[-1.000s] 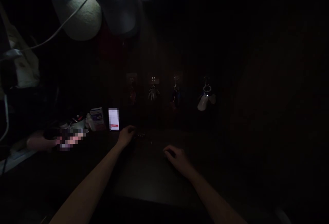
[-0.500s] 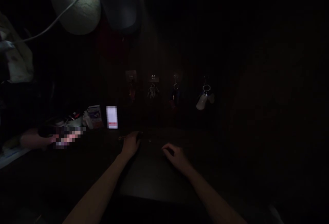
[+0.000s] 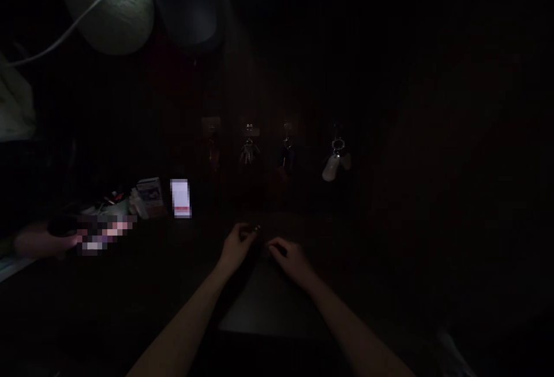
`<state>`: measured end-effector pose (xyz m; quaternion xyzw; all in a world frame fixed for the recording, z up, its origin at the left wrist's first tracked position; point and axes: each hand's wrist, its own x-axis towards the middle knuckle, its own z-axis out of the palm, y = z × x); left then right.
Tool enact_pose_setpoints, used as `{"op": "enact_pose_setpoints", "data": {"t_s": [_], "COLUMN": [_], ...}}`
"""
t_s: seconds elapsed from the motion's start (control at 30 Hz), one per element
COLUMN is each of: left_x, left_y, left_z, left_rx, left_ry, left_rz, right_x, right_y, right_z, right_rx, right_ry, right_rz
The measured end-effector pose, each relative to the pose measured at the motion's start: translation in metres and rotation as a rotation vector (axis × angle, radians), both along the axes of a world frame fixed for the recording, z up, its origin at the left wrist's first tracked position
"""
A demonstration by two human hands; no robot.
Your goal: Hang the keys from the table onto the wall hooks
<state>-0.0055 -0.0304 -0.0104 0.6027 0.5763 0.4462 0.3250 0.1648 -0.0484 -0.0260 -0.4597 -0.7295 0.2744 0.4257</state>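
My left hand (image 3: 236, 248) is at the middle of the dark tabletop (image 3: 272, 308), its fingertips pinched on a small glinting metal item (image 3: 257, 228). Too little light reaches the item to show its kind. Just to the right, my right hand (image 3: 291, 258) rests curled, almost touching my left hand. A dark shape shows under its fingers, but the gloom hides whether it holds anything.
Several key bunches (image 3: 247, 152) hang from wall hooks ahead. A lit phone (image 3: 180, 198) stands beside a small box (image 3: 149, 197). At left, another person's hand (image 3: 43, 239) holds a blurred object (image 3: 104, 232). Two caps (image 3: 108, 7) hang above, with a pale cable (image 3: 73, 25).
My left hand has moved right and now sits close to my right hand, with its fingers pinched. My right hand has barely moved. The whole view has shifted slightly.
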Motion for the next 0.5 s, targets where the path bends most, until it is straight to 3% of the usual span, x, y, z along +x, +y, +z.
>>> {"op": "enact_pose_setpoints", "data": {"t_s": [0.2, 0.37, 0.5], "left_x": [0.036, 0.036, 0.025], "left_y": [-0.017, -0.028, -0.027], "left_z": [-0.014, -0.011, -0.006], "left_rx": [0.046, 0.105, 0.187], "left_ry": [-0.287, -0.265, -0.140], "left_rz": [-0.132, -0.238, -0.050], "right_x": [0.003, 0.003, 0.002], "right_y": [0.008, 0.007, 0.002], "right_z": [-0.004, -0.003, 0.000], "right_rx": [-0.069, -0.058, 0.000], "right_ry": [0.157, 0.159, 0.161], "right_rz": [-0.089, -0.104, -0.064]}}
